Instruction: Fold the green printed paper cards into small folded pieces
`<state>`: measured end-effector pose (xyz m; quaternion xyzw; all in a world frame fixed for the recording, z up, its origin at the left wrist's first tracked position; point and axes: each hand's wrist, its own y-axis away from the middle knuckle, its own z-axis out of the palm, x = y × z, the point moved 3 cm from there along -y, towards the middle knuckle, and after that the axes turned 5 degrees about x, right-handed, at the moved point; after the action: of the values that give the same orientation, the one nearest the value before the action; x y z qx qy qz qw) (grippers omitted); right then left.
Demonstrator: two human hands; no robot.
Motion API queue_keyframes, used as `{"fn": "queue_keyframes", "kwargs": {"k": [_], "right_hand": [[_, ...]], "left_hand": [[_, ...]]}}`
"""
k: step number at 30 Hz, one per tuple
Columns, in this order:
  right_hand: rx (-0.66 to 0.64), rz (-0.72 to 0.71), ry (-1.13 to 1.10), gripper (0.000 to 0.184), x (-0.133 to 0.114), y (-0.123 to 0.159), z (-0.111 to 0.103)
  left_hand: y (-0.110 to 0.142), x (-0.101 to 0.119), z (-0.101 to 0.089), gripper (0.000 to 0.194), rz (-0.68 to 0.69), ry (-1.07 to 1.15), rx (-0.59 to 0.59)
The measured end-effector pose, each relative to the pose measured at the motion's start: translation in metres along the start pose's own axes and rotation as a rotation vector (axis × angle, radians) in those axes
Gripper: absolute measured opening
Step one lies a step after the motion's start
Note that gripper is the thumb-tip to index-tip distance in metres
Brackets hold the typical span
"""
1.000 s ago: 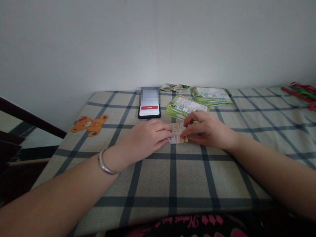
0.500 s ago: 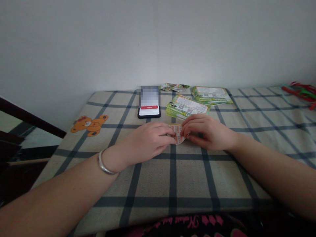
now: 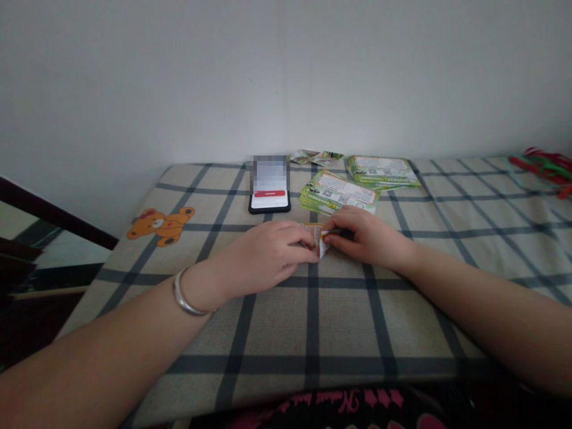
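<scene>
A small printed paper piece [image 3: 320,245], orange and white with a folded edge, lies between my hands at the middle of the table. My left hand [image 3: 272,250], with a silver bangle at the wrist, pinches its left side. On its right side my right hand [image 3: 360,235] is closed, thumb against fingers, around a folded-over part. Fingers hide much of the paper. Just beyond my right hand lies a fanned stack of green and white printed leaflets [image 3: 342,192].
A phone [image 3: 270,201] with a lit screen lies behind my left hand. Farther back are a second leaflet stack [image 3: 384,170] and two small folded papers [image 3: 317,157] by the wall. A bear cutout [image 3: 161,226] lies left; red and green items [image 3: 545,170] lie far right.
My right hand has moved slightly left, and the right part of the paper is now folded over. The left hand has kept nearly the same place.
</scene>
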<state>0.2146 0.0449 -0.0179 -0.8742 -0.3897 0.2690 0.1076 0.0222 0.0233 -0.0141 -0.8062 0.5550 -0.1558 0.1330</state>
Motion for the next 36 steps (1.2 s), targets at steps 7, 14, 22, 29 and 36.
{"fn": "queue_keyframes", "kwargs": {"k": [7,14,22,29,36], "right_hand": [[-0.004,0.041,0.040,0.012,0.0023,-0.0008,0.0008],[0.008,0.070,0.086,0.012,0.0033,0.0001,0.0018],[0.004,0.082,0.080,0.011,0.0036,0.0008,0.0022],[0.029,0.078,0.042,0.007,0.0038,0.0021,0.0017],[-0.018,-0.026,0.015,0.012,0.0034,0.0019,-0.0045]], "left_hand": [[0.0007,-0.0005,0.0017,0.031,-0.068,0.055,0.012],[0.0006,-0.0001,0.0007,0.029,-0.089,0.039,0.029],[0.0003,0.0043,0.0008,0.034,-0.018,0.001,0.014],[0.0027,0.0054,0.0015,0.032,0.028,-0.068,0.006],[0.0008,0.0059,0.0011,0.033,0.032,-0.063,0.000]]}}
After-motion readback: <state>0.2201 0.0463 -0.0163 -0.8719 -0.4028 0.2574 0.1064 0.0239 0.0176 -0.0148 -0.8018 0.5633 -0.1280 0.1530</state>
